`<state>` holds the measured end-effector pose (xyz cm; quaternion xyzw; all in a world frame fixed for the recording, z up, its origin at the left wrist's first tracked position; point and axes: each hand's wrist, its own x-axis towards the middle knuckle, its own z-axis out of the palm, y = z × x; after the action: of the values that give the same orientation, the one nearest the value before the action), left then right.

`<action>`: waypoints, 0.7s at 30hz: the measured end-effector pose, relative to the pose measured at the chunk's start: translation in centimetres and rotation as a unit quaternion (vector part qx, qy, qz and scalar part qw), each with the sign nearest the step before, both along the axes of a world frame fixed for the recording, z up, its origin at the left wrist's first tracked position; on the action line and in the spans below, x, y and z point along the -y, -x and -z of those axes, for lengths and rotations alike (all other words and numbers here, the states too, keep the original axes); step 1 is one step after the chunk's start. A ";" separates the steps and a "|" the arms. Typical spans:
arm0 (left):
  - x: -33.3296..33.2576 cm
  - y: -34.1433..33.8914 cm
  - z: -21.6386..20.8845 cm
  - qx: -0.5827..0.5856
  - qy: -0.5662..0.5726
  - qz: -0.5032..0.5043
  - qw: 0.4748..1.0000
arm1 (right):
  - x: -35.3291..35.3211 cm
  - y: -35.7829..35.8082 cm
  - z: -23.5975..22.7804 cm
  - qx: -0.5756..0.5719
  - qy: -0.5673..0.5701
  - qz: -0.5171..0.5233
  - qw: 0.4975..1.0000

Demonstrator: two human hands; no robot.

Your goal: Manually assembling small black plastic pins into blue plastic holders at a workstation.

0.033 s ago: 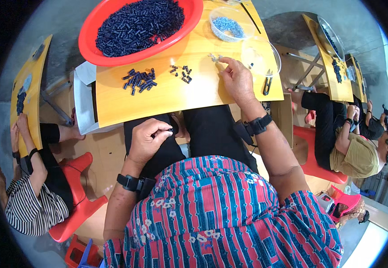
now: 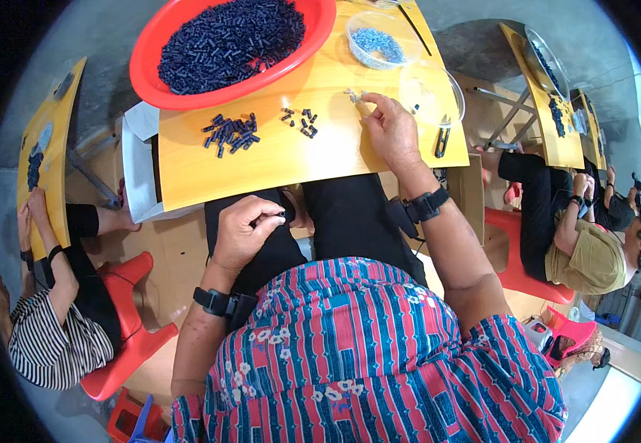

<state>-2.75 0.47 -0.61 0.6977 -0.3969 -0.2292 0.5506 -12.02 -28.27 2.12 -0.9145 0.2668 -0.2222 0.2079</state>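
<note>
Over my left thigh, my left hand [image 2: 245, 230] pinches a small dark tubular part [image 2: 281, 215] between thumb and forefinger. My right hand [image 2: 392, 133] rests over the yellow table [image 2: 335, 155], its thumb and forefinger together at a few tiny clear pieces [image 2: 353, 95]. Whether a piece is between those fingertips is too small to tell. Left of that hand lie a few loose dark parts [image 2: 305, 122], and farther left a larger pile of the same dark tubes [image 2: 230, 134].
A red basin [image 2: 143, 70] heaped with dark tubes stands at the back left. Behind my right hand are a clear tub [image 2: 413, 55] of bluish pieces and a clear round container [image 2: 449, 111]. Black snips [image 2: 443, 142] lie near the right edge. Other people sit at tables on both sides.
</note>
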 end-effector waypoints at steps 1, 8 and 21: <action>0.0 0.1 -0.1 -0.002 0.002 -0.008 1.000 | 0.0 -0.1 -0.1 0.000 0.000 0.000 1.000; -0.7 0.2 -0.1 0.012 -0.012 -0.011 1.000 | -0.1 0.3 0.2 -0.002 -0.001 -0.006 1.000; -0.5 0.0 0.8 0.004 0.000 -0.032 0.999 | -0.3 -0.2 -0.7 0.023 -0.002 -0.052 0.998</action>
<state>-2.77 0.93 -1.43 0.7108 -0.3764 -0.2087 0.5564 -11.85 -27.94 2.79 -0.9212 0.2149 -0.2317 0.2271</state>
